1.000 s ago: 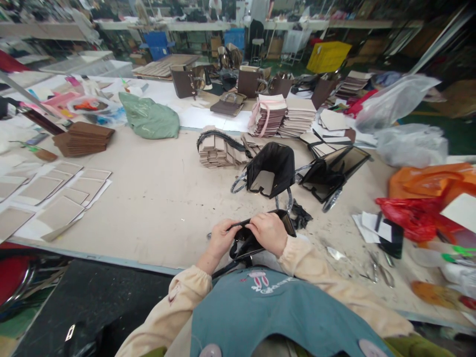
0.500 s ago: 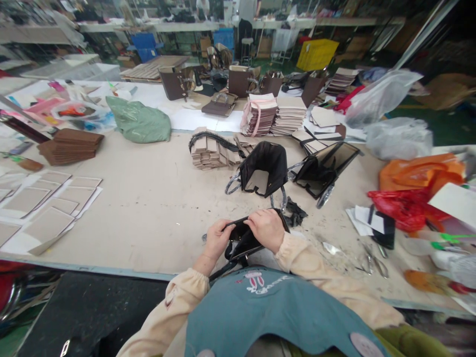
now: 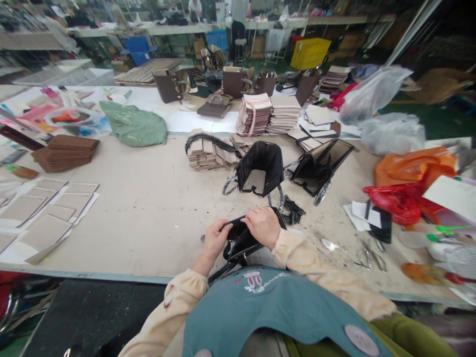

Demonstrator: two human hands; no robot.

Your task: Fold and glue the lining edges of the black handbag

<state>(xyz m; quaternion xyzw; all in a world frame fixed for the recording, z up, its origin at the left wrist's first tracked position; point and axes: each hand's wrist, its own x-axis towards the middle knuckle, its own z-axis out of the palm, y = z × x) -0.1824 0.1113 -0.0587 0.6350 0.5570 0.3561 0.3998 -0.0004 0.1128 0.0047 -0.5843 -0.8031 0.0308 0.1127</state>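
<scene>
A black bag (image 3: 243,243) lies at the table's front edge against my apron, its mouth facing up. My left hand (image 3: 215,240) is closed on the left end of its upper rim, thumb and fingers pinching the edge. My right hand (image 3: 263,226) grips the same rim further right, fingers bent over it. Part of the bag is hidden under my hands. Just beyond stand two more open black bags, one (image 3: 260,168) with wrapped handles and a beige base inside, the other (image 3: 320,166) tilted to its right. A black scrap (image 3: 293,210) lies between them and my right hand.
Beige panels (image 3: 46,230) lie at left, near brown pieces (image 3: 70,151) and a green bag (image 3: 134,124). Stacked panels (image 3: 255,114) and brown bags (image 3: 165,87) stand at the back. Orange and red plastic (image 3: 396,201), scissors (image 3: 374,255) and a brush (image 3: 424,272) are at right.
The view has shifted slightly, moving the table's contents a little to the left. My right hand's fingers have edged left along the bag's rim; both hands keep their hold.
</scene>
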